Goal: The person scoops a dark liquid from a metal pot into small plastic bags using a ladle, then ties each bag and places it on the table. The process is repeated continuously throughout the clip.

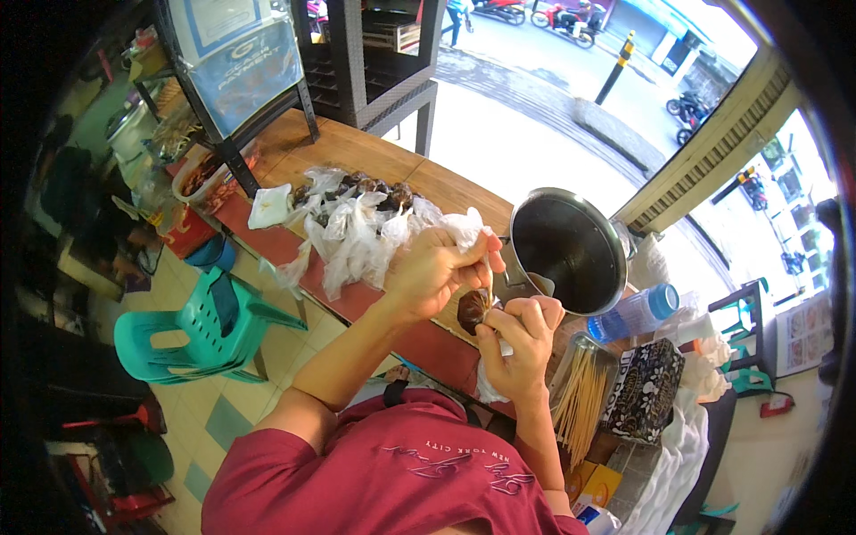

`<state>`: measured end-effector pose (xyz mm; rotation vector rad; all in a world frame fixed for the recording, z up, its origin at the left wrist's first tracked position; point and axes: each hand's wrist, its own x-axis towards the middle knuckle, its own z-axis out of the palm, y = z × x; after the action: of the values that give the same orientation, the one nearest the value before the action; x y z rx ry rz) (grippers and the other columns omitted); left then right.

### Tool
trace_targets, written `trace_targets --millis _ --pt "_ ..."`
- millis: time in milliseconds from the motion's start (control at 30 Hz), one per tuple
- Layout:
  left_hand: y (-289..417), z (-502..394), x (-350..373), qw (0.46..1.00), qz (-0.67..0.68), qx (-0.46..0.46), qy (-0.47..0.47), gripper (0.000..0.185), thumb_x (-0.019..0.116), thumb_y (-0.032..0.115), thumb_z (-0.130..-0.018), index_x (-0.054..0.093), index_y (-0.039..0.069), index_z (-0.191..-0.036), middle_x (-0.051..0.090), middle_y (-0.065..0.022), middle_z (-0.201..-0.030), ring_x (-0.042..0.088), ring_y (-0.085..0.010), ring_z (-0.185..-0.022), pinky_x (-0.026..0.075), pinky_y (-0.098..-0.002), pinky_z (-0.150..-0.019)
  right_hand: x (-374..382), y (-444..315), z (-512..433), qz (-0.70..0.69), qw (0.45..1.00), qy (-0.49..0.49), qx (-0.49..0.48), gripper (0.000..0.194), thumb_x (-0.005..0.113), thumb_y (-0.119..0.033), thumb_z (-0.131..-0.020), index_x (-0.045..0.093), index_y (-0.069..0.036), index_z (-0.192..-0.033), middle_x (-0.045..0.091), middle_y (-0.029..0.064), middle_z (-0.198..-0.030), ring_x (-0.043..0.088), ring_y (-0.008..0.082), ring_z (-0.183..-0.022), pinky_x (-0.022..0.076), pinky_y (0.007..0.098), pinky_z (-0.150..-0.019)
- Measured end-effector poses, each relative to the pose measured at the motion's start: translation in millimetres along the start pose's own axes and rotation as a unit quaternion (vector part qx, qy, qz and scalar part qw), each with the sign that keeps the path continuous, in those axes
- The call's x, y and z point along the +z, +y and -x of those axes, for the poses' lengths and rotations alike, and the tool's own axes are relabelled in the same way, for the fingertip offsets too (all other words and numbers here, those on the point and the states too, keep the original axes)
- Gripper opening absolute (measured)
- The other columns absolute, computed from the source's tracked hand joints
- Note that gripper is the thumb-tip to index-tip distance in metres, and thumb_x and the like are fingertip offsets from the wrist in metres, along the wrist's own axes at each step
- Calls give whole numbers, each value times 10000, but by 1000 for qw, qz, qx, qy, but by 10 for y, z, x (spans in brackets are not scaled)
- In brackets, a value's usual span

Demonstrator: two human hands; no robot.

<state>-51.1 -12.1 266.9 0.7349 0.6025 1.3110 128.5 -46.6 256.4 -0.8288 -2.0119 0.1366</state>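
Between my hands hangs a small clear plastic bag of dark brown sauce (473, 311), its neck drawn tight. My left hand (445, 267) pinches the upper, gathered end of the bag. Lower and to the right, my right hand (521, 334) grips the neck close to the filled part. Filled, knotted bags of dark sauce (400, 195) lie in a pile on the wooden table (428, 175), their loose white-clear plastic tops (354, 231) spread towards me. A large metal pot (568, 251) with dark contents or a dark inside stands just beyond my right hand.
On the right are a blue-lidded plastic jug (632, 313), a tray of wooden skewers (580, 401) and a black patterned box (645, 391). Folded white cloth or paper (270, 206) lies left of the pile, near a tub of food (207, 177). Green plastic chairs (200, 328) stand at left.
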Motion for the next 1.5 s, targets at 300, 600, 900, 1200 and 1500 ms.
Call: trace_targets --millis 300,600,900,1200,1500 --pt "-57 97 176 971 -163 170 -44 210 579 152 -991 652 -39 -1038 695 -176 -896 660 -174 -700 552 -290 -607 170 -18 -144 0 988 155 11 278 784 19 -633 529 -91 -630 584 14 -703 523 225 -677 394 348 -688" --pt "-49 146 114 968 -176 178 -35 143 601 56 -961 665 -44 -1040 708 -141 -919 676 -153 -725 567 -275 -647 112 87 -111 -153 975 29 158 127 701 7 -697 716 -12 -822 684 73 -903 531 250 -922 430 350 -845" --pt "-260 214 36 972 -191 133 -5 113 637 78 -963 686 -16 -1001 712 -99 -867 676 -129 -759 565 -267 -657 148 189 70 -181 959 -5 220 119 555 -37 -637 666 7 -633 693 94 -938 506 271 -983 415 366 -903" --pt "-208 358 -24 959 -257 114 -32 138 589 -41 -920 714 -37 -979 734 -90 -909 680 -119 -829 543 -251 -740 528 480 416 -259 924 -25 279 138 604 -36 -722 681 66 -774 688 96 -995 518 224 -1020 416 338 -893" --pt "-132 167 -336 934 -346 92 3 183 554 -50 -911 721 -31 -983 729 -69 -868 656 -98 -789 529 -254 -711 1099 734 431 -477 739 -87 468 222 595 -107 -970 693 87 -1017 682 26 -896 591 83 -743 465 211 -668"
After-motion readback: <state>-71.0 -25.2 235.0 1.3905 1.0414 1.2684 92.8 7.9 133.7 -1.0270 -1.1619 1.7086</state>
